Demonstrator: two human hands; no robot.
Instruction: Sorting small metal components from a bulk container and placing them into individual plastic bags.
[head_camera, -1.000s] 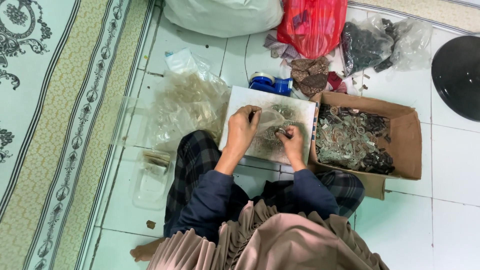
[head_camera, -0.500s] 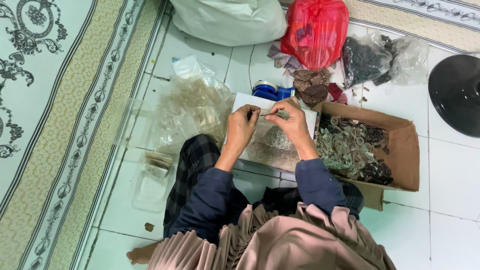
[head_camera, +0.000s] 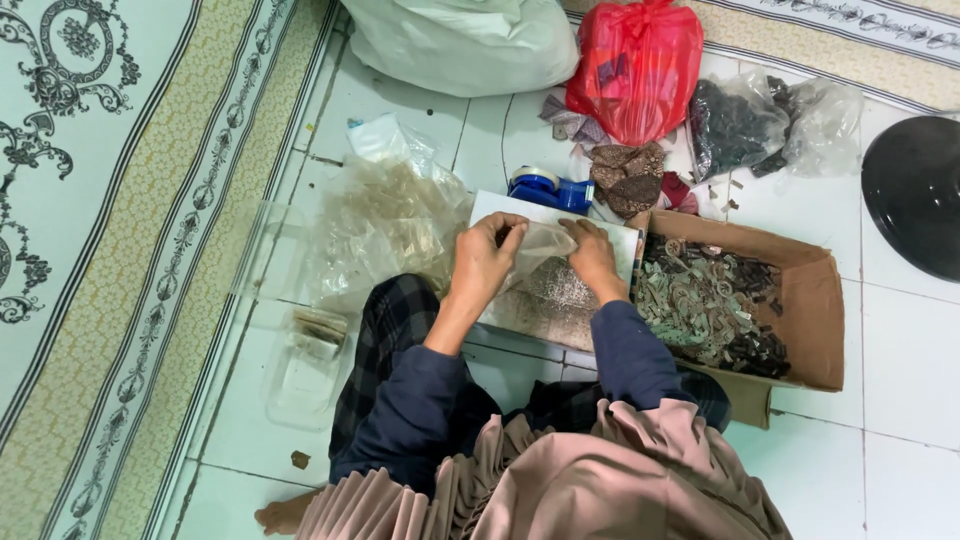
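Tiles of white ceramic make up the floor (head_camera: 900, 380) on which a person sits, seen from the head camera looking straight down; grey grout lines cross it, with small scraps scattered near the top. Along the left edge lies a pale green carpet (head_camera: 90, 200) with dark scroll ornament and a yellowish patterned border running diagonally. Both hands meet over a white board (head_camera: 560, 300) resting on the lap and the floor. The left hand (head_camera: 485, 262) is closed, its fingers pinching the edge of a small clear plastic bag (head_camera: 545, 245), which is held just above the board between the 2 hands. The right hand (head_camera: 592, 255) is curled against the bag's other side, fingers bent onto it, gripping it. Just right of the board, touching it, stands an open cardboard box (head_camera: 815, 300) filled with small grey-green and dark pieces. Left of the board sits a heap of clear plastic bags (head_camera: 385, 225), and nearer the knee a clear plastic container (head_camera: 305, 370). Beyond the board lie a blue tape dispenser (head_camera: 545, 187) and brown patterned cloth pieces (head_camera: 625, 180). At the top are a big white sack (head_camera: 460, 40), a red plastic bag (head_camera: 640, 60) and a clear bag of dark pieces (head_camera: 740, 120). A black round object (head_camera: 915, 190) is cut off by the right edge.
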